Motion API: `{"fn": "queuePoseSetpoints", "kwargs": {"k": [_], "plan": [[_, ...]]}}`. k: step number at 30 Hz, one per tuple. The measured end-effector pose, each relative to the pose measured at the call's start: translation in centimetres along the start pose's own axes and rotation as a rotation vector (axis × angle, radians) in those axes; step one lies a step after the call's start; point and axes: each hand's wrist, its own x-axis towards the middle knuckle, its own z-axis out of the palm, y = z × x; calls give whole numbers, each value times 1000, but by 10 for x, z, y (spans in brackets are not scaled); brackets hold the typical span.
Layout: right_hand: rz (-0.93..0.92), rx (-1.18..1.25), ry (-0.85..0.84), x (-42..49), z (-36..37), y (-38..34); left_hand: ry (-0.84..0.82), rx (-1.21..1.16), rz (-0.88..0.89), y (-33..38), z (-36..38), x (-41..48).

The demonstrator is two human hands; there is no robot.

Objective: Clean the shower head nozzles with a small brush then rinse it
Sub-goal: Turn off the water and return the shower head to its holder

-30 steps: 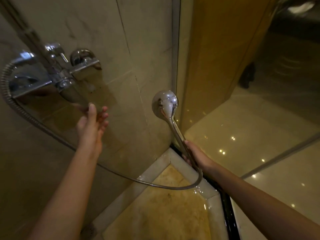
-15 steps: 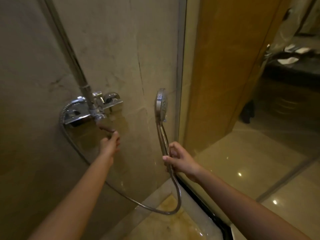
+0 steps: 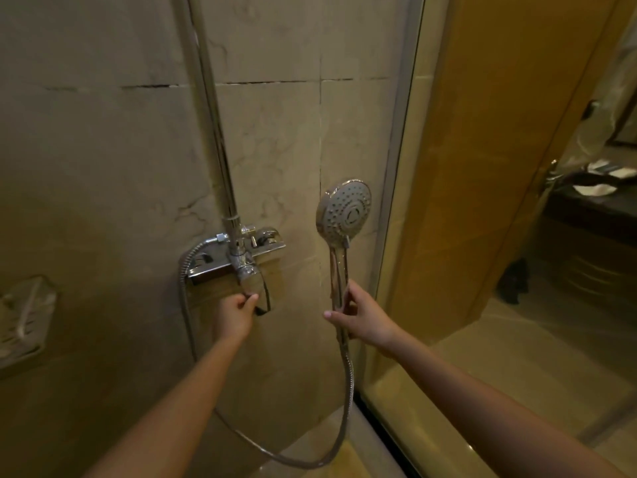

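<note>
A chrome hand shower head [image 3: 344, 212] is held upright, its nozzle face turned toward me. My right hand [image 3: 362, 315] grips its handle from the right, just below the head. Its metal hose [image 3: 344, 408] loops down and left, back up to the chrome mixer tap [image 3: 238, 257] on the wall. My left hand [image 3: 236, 313] is closed around the tap's lever, right under the mixer body. No brush is in view. No water is visible.
A chrome riser pipe [image 3: 213, 132] runs up the marble wall above the tap. A wire soap basket [image 3: 24, 322] hangs at the left edge. A glass shower door [image 3: 406, 167] stands to the right, with a dark counter [image 3: 593, 201] beyond it.
My view has tilted up. My left hand rose and closed on the tap lever. The shower head has turned, so its nozzle face now points at me.
</note>
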Motion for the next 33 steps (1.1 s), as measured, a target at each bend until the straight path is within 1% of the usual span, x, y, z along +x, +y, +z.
{"fn": "queuePoseSetpoints", "kwargs": {"k": [5,8,12,15,18,20,21,23,24,25,26,27,30,33], "plan": [[-48,-16,-6,11,2,-10,1,59,29,-4,-3,3],[-46,-29,-22,18,1,-19,-1,99,38,-2,-6,2],[-34,-38,-1,28,-3,-33,-14,186,57,3,-10,1],[2,-2,-5,34,-12,-51,-72,252,87,10,-17,0],[117,95,-43,41,-27,-71,-76,396,204,13,-38,3],[163,136,-83,44,-40,-81,-21,468,319,14,-60,11],[151,130,-93,46,-46,-86,7,453,402,17,-71,16],[105,122,-93,51,-58,-95,84,324,637,34,-97,22],[86,122,-90,55,-64,-101,158,291,777,49,-112,25],[71,124,-91,59,-68,-107,258,323,912,66,-127,28],[59,120,-99,63,-73,-114,374,396,1010,84,-140,35],[44,110,-112,67,-77,-123,463,465,1069,105,-154,39],[-17,95,-138,78,-88,-151,614,658,1042,165,-199,57],[-96,67,-97,87,-102,-186,711,835,966,217,-231,76]]}}
